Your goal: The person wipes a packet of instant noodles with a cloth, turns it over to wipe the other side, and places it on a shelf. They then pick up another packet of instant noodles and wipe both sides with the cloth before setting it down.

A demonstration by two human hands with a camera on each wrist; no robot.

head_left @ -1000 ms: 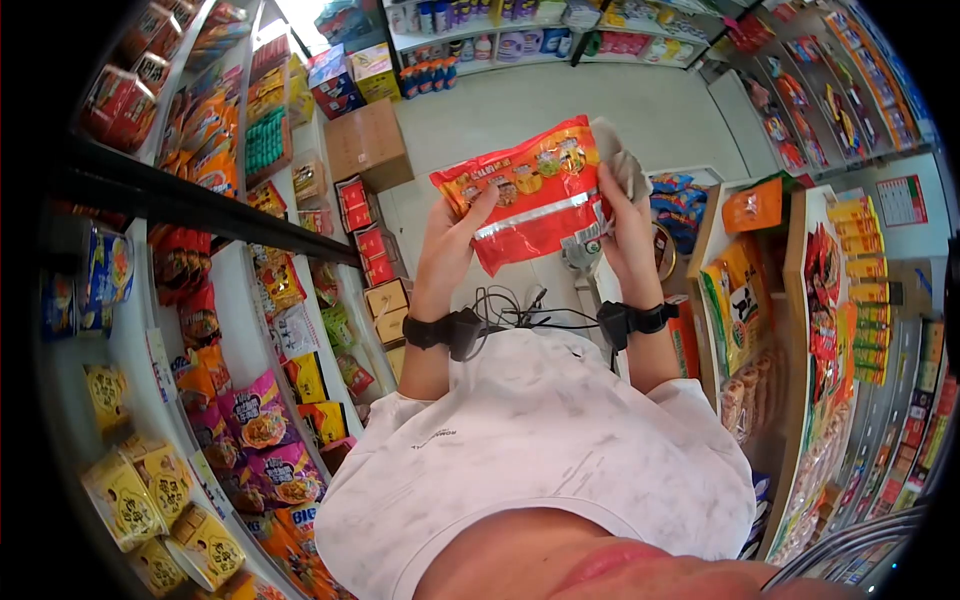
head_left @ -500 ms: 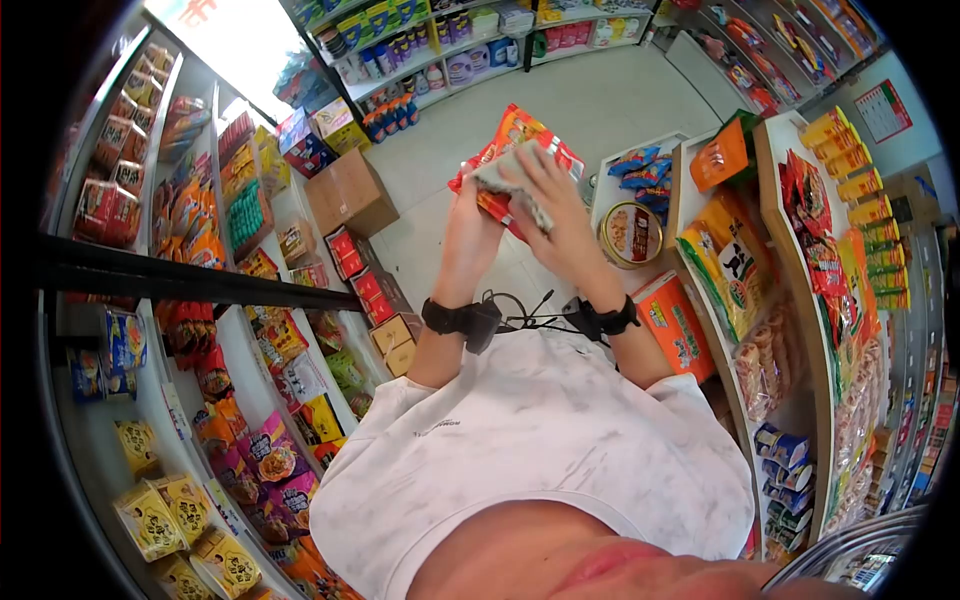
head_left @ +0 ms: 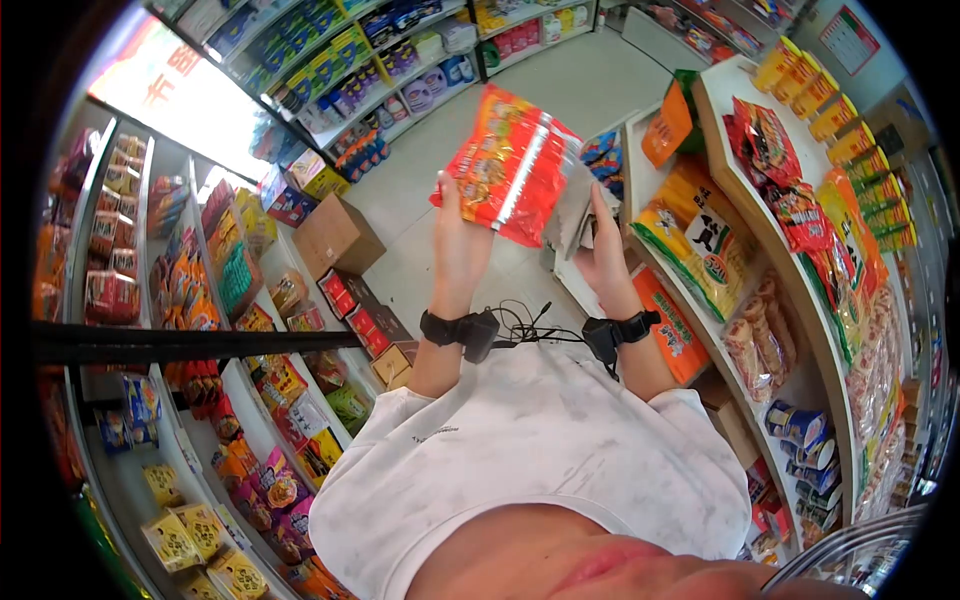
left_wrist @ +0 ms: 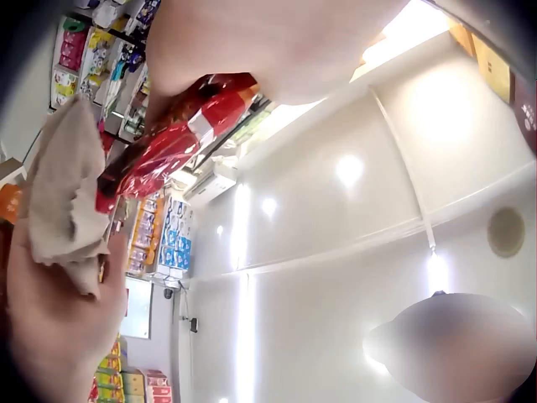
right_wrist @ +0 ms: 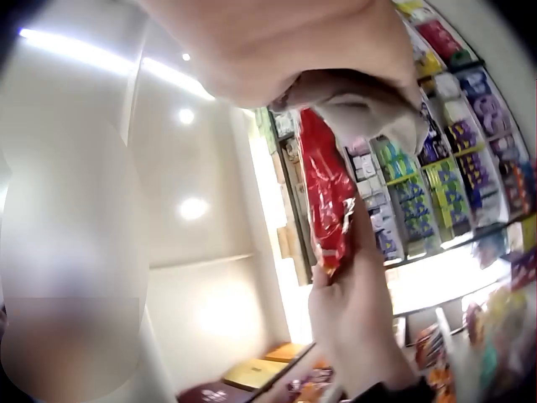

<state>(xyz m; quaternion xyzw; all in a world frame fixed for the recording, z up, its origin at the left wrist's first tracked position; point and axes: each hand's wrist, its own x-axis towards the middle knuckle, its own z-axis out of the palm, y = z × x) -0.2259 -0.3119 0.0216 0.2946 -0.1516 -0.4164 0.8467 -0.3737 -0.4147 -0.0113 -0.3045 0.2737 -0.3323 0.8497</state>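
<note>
Red packet [head_left: 512,165] and grey cloth [head_left: 572,212] held.
Left hand [head_left: 461,245]: fingers clamped on packet. Right hand [head_left: 606,256]: fingers clamped on cloth.

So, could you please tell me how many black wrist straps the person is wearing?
2: the left strap, just behind the left hand, which grips the red packet, and the right strap, just behind the right hand, with the grey cloth.

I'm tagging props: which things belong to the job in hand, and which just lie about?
In the job:
red packet, held by the left hand
grey cloth, held by the right hand

Lying about:
cardboard box
large yellow bag
orange box
</note>
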